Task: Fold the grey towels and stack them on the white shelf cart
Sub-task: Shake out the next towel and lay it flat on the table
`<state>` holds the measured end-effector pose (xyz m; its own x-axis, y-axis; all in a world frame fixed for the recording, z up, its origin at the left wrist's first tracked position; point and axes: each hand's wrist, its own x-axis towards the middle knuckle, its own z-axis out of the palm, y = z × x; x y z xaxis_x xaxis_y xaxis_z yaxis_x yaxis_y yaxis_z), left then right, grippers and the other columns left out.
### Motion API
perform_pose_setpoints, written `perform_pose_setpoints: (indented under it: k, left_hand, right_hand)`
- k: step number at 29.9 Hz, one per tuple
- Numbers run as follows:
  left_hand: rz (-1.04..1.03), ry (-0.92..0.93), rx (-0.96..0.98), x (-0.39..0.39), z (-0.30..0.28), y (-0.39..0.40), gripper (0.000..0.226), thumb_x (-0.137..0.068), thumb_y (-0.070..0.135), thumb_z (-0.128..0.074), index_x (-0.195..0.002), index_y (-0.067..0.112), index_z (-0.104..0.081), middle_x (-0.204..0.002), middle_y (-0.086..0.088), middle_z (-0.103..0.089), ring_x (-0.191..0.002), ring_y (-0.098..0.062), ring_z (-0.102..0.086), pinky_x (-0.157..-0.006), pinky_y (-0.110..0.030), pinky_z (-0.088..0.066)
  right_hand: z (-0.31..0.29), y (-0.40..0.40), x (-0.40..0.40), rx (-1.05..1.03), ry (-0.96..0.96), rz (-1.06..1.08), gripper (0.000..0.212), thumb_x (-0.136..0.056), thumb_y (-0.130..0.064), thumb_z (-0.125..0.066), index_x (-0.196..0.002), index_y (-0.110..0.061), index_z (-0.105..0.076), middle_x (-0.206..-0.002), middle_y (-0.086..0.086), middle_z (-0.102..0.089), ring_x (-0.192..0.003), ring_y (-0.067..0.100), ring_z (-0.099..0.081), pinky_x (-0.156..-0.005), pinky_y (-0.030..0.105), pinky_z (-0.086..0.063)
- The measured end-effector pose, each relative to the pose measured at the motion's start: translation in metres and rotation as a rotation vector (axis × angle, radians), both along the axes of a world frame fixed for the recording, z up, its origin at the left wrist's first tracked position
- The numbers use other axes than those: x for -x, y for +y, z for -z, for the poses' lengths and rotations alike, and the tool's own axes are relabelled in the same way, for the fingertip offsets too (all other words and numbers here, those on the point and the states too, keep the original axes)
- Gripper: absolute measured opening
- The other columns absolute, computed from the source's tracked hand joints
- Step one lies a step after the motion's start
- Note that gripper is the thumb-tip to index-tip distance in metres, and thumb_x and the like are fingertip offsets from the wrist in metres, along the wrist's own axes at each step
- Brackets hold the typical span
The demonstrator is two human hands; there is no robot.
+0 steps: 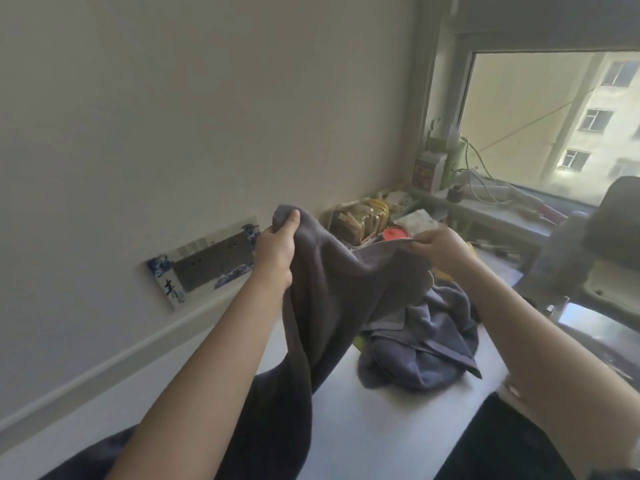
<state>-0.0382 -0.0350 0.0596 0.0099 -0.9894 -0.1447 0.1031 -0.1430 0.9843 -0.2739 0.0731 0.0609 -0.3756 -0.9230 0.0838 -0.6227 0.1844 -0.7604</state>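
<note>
The left hand grips one upper corner of a grey towel, held up above the white table. The right hand pinches the top edge, which runs between the hands while the length hangs toward the person. More crumpled towels lie on the table just beyond (nearer the right hand); the shelf cart isn't visible.
</note>
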Motion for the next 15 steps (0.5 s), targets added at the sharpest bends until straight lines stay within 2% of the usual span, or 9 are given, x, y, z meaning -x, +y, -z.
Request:
perform_pose_setpoints:
  k: [2,4,6,8,10,12,14,15]
  left_hand:
    - [-0.047,0.008,-0.079,0.002,0.017,0.0,0.055,-0.075,0.052,-0.07,-0.109,0.009,-0.063,-0.116,-0.012,-0.064,-0.107,-0.029,-0.06,-0.098,-0.046,-0.047]
    - [-0.105,0.017,-0.147,0.002,0.032,-0.002,0.063,-0.078,0.05,-0.069,-0.123,0.007,-0.057,-0.123,-0.011,-0.061,-0.112,-0.029,-0.058,-0.099,-0.043,-0.046]
    - [-0.138,0.03,-0.174,0.004,0.043,-0.001,0.061,-0.082,0.048,-0.067,-0.126,0.007,-0.056,-0.122,-0.011,-0.061,-0.111,-0.029,-0.058,-0.093,-0.039,-0.048]
    - [-0.139,0.043,-0.161,0.003,0.051,0.002,0.057,-0.083,0.047,-0.065,-0.123,0.007,-0.058,-0.118,-0.011,-0.063,-0.108,-0.028,-0.06,-0.092,-0.038,-0.049]
    - [-0.06,0.023,-0.131,0.008,0.056,0.007,0.043,-0.085,0.043,-0.065,-0.11,0.007,-0.064,-0.109,-0.012,-0.067,-0.101,-0.026,-0.063,-0.088,-0.036,-0.051]
    - [0.128,-0.014,-0.123,0.014,0.061,0.02,0.029,-0.086,0.037,-0.065,-0.098,0.01,-0.068,-0.101,-0.013,-0.071,-0.095,-0.024,-0.067,-0.084,-0.033,-0.052]
    - [0.33,-0.1,-0.141,0.026,0.07,0.031,0.025,-0.086,0.035,-0.066,-0.094,0.012,-0.07,-0.101,-0.015,-0.072,-0.095,-0.025,-0.068,-0.091,-0.038,-0.052]
    - [0.411,-0.138,-0.149,0.033,0.076,0.037,0.024,-0.086,0.034,-0.066,-0.094,0.012,-0.07,-0.101,-0.014,-0.072,-0.097,-0.024,-0.068,-0.095,-0.041,-0.051]
  right_hand:
    - [0.009,-0.001,0.005,-0.041,-0.063,-0.085,0.034,-0.085,-0.022,-0.068,-0.053,-0.031,-0.063,-0.048,0.0,-0.052,-0.039,0.008,-0.04,-0.041,0.013,-0.032]
    - [0.015,-0.004,0.013,-0.103,-0.122,-0.138,0.024,-0.086,-0.021,-0.067,-0.062,-0.023,-0.065,-0.048,0.004,-0.052,-0.035,0.007,-0.039,-0.038,0.012,-0.032]
    - [0.022,-0.009,0.024,-0.165,-0.175,-0.175,0.024,-0.088,-0.02,-0.064,-0.064,-0.019,-0.063,-0.043,0.001,-0.053,-0.031,0.006,-0.042,-0.036,0.013,-0.033]
    - [0.029,-0.012,0.029,-0.204,-0.292,-0.204,0.02,-0.091,-0.02,-0.06,-0.073,-0.012,-0.063,-0.049,-0.001,-0.064,-0.039,0.005,-0.056,-0.04,0.012,-0.041]
    - [0.039,-0.018,0.034,-0.217,-0.448,-0.237,0.021,-0.094,-0.021,-0.054,-0.088,-0.003,-0.063,-0.065,0.003,-0.071,-0.056,0.01,-0.068,-0.051,0.016,-0.052]
    - [0.049,-0.021,0.032,-0.187,-0.619,-0.229,0.03,-0.096,-0.026,-0.048,-0.094,0.0,-0.062,-0.076,0.01,-0.071,-0.066,0.016,-0.071,-0.062,0.023,-0.058]
    - [0.058,-0.025,0.029,-0.161,-0.714,-0.161,0.036,-0.096,-0.032,-0.047,-0.088,-0.001,-0.062,-0.072,0.009,-0.066,-0.061,0.016,-0.066,-0.06,0.023,-0.058]
    - [0.062,-0.026,0.029,-0.153,-0.677,-0.135,0.035,-0.095,-0.034,-0.05,-0.086,-0.002,-0.062,-0.069,0.008,-0.061,-0.058,0.014,-0.062,-0.055,0.02,-0.056]
